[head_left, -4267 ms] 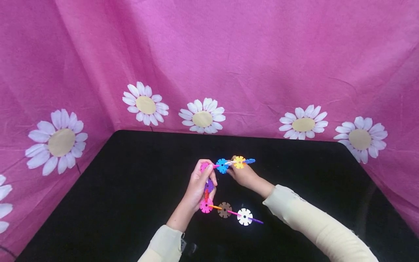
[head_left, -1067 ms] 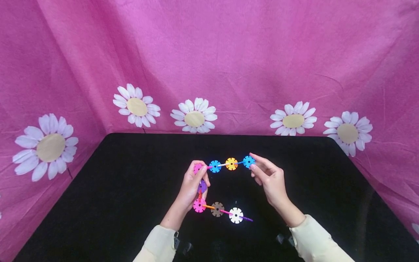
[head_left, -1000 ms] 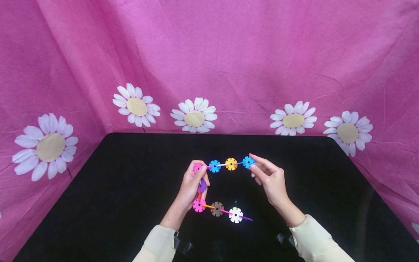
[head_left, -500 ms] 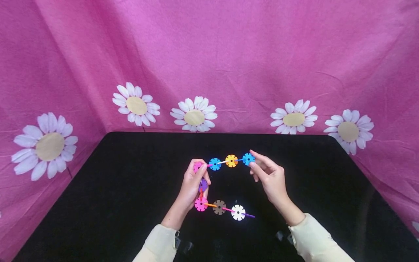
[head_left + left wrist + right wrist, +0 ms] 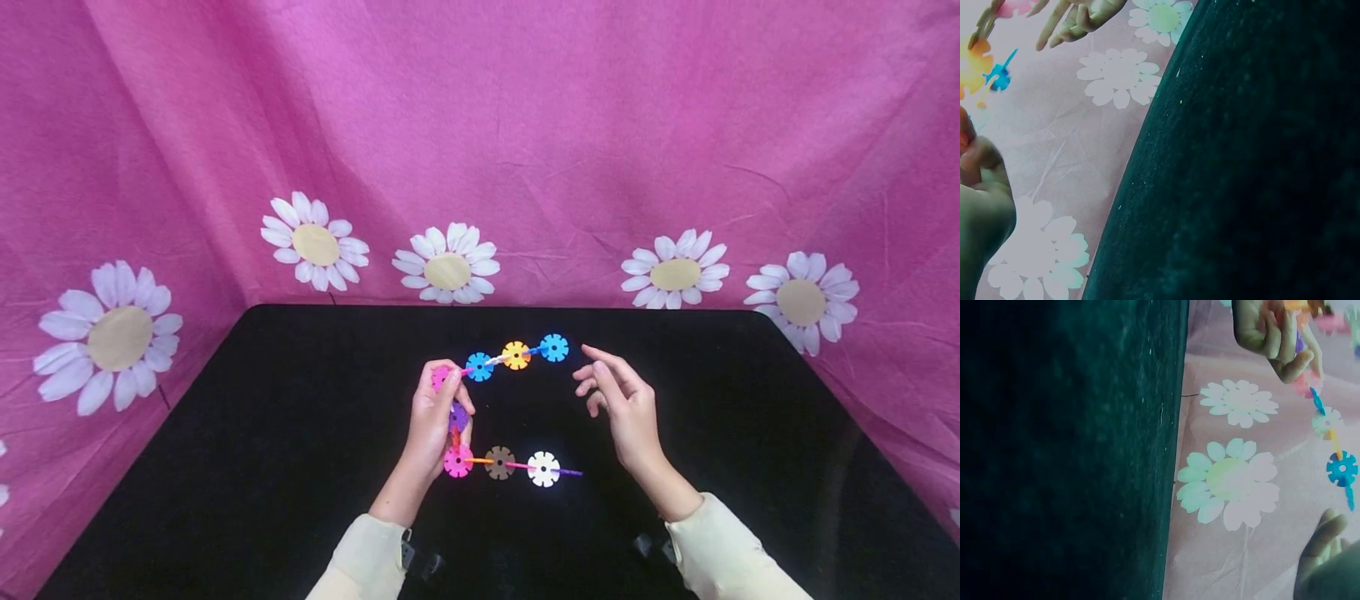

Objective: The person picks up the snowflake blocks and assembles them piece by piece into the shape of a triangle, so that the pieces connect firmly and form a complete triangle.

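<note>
A chain of slotted plastic discs bends into a C shape, and my left hand [image 5: 429, 429] grips its left side, thumb over a pink disc [image 5: 439, 379]. From there the upper arm runs right through a blue disc [image 5: 476, 363] and a yellow disc [image 5: 512, 353] to an end blue disc [image 5: 550, 343]. Below, a purple disc [image 5: 458, 414] shows partly between the fingers. The lower arm holds another pink disc [image 5: 453, 461], a brown disc [image 5: 494, 463], a white disc [image 5: 538, 470] and an edge-on purple disc [image 5: 572, 473]. Just right of the upper end, my right hand [image 5: 628, 408] holds nothing, fingers loosely bent.
Under the hands lies a black table [image 5: 262, 467] with rounded far corners. A pink cloth [image 5: 525, 125] printed with large white daisies rises behind it and along both sides. Cream sleeves [image 5: 363, 550] cover both forearms.
My right hand first reached behind the chain's upper arm, then pinched the end blue disc, now attached there, and has let go of it. The left hand and chain have shifted slightly left and up.
</note>
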A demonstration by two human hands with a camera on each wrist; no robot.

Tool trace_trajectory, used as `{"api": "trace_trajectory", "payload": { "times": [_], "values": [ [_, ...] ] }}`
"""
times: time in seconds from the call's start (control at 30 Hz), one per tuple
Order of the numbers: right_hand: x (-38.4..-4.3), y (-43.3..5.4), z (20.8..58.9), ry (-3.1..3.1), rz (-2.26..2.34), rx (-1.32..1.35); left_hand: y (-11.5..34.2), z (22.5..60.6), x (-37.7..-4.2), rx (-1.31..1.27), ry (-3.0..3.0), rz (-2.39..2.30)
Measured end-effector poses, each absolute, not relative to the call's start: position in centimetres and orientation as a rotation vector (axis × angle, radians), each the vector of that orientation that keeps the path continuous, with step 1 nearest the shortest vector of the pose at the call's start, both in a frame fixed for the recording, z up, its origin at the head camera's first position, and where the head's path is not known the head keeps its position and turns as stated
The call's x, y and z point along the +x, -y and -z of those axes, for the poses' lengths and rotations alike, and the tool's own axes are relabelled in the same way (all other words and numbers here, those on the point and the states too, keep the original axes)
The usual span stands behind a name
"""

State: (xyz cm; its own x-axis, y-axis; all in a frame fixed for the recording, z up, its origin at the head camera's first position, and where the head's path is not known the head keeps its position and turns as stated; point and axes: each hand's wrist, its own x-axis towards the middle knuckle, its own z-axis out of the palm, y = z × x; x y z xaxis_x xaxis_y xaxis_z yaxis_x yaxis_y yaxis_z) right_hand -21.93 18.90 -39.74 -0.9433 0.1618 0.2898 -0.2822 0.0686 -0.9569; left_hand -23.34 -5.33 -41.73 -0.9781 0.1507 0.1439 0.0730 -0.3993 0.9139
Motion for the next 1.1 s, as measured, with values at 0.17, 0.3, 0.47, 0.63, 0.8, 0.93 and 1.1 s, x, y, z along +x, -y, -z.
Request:
{"api": "trace_trajectory", "payload": {
  "times": [0.17, 0.3, 0.47, 0.63, 0.8, 0.93, 1.1],
  "values": [
    [-20.5, -18.5, 39.6, 2.174, -1.959, 0.093, 5.2, 41.3, -23.4, 0.155, -1.731, -2.72],
    [-19.2, -17.7, 39.6, 2.212, -2.068, 0.064, 5.1, 41.0, -23.6, -0.039, -1.799, -2.838],
    [-18.2, -16.1, 39.5, 2.242, -2.15, 0.051, 5.1, 40.8, -23.6, -0.195, -1.821, -2.952],
    [-17.6, -14.4, 39.4, 2.299, -2.098, -0.037, 5.0, 40.8, -23.4, -0.205, -1.847, -2.986],
    [-17.9, -13.4, 39.5, 2.22, -2.102, -0.125, 4.7, 40.9, -23.1, -0.124, -1.863, -2.973],
    [-18.4, -13.1, 39.5, 2.118, -2.119, -0.163, 4.5, 40.8, -22.9, -0.082, -1.863, -2.952],
    [-19.1, -12.7, 39.1, 2.003, -2.131, -0.141, 4.3, 40.7, -22.8, -0.078, -1.86, -2.92]
  ]
}}
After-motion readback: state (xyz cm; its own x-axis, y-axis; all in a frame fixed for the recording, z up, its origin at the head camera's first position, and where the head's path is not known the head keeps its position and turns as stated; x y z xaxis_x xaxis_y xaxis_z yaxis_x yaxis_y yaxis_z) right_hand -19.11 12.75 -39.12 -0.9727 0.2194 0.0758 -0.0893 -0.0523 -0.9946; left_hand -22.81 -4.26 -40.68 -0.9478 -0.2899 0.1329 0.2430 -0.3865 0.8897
